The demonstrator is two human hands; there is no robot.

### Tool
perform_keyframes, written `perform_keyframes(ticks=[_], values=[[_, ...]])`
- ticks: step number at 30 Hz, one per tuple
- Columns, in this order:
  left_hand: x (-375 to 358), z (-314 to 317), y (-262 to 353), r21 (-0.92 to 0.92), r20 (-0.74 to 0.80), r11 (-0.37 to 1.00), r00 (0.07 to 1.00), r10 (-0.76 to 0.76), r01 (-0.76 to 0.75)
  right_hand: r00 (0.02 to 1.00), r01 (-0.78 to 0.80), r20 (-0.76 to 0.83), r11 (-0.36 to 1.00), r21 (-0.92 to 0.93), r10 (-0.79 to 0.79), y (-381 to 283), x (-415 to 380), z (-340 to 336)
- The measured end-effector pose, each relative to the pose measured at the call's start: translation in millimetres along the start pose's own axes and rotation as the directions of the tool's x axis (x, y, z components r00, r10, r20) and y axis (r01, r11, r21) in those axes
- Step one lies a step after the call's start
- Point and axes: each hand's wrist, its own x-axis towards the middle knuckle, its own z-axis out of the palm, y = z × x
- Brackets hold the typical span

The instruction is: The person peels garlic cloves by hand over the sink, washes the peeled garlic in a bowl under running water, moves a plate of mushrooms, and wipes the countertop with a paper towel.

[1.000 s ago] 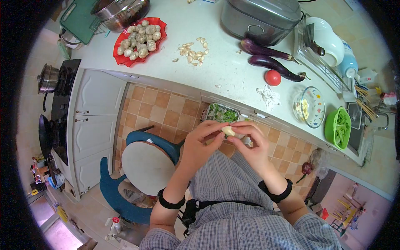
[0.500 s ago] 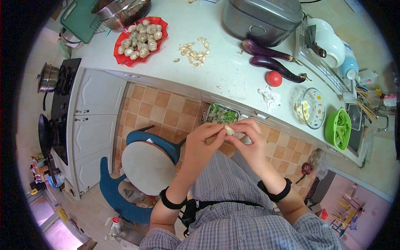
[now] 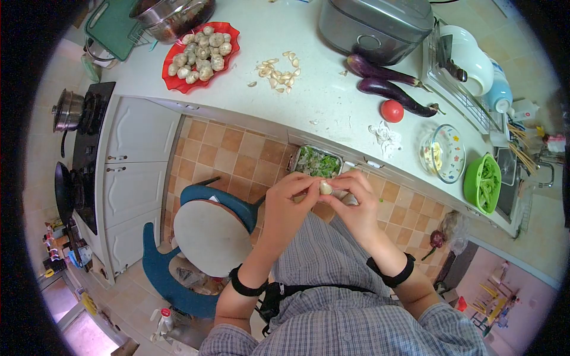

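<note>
A pale garlic clove point(image 3: 325, 187) is pinched between the fingertips of both hands, in front of my body and below the counter's edge. My left hand point(image 3: 292, 199) closes on its left side, and my right hand point(image 3: 354, 199) grips it from the right. Just beyond the fingers, lower than the counter, a tray of green leaves and scraps point(image 3: 320, 161) shows in part. On the counter lie loose garlic cloves point(image 3: 279, 74), a red plate point(image 3: 179, 50) of whole garlic bulbs and a little heap of white peel point(image 3: 386, 137). A glass bowl point(image 3: 456, 155) holds some pale cloves.
Two eggplants point(image 3: 392, 95) and a tomato point(image 3: 392, 111) lie near the grey cooker point(image 3: 374, 29). A green basket point(image 3: 472, 190) of greens stands at the counter's right. A round stool point(image 3: 211, 237) and blue chair point(image 3: 157, 279) stand at the lower left.
The fingertips and the clove between them have shifted very slightly. Both hands keep their pinch, and the things on the counter look the same.
</note>
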Motion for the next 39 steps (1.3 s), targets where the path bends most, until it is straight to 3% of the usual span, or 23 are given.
perform_keyframes(ticks=[17,20,22,25,28,35,39], values=[[0,-3,-5,-0.108,0.064,0.992,0.996,-0.054,0.061,0.999,-0.042,0.019,0.999,0.007,0.042,-1,-3,-1],[0,-3,-6,-0.093,0.069,0.994,0.996,-0.054,0.06,0.999,-0.03,0.017,0.999,0.044,0.029,-2,-5,0],[0,-4,-7,-0.088,0.066,0.995,0.997,-0.05,0.056,0.992,-0.128,0.033,0.983,0.131,0.125,-1,-7,1],[0,-4,-7,-0.052,0.094,0.998,0.995,-0.03,0.035,0.99,-0.142,0.013,0.98,0.139,0.141,3,-8,1],[0,-2,-4,-0.101,0.082,0.994,0.995,0.058,-0.049,0.989,-0.142,-0.005,0.97,0.197,0.146,0,-6,1],[0,-3,-7,-0.099,0.121,0.995,0.993,0.006,0.006,0.991,-0.133,0.043,0.983,0.129,0.129,-1,-8,-4],[-3,0,-4,-0.131,0.102,0.991,0.995,-0.012,0.026,0.986,-0.164,0.049,0.958,0.235,0.156,-4,-12,-4]])
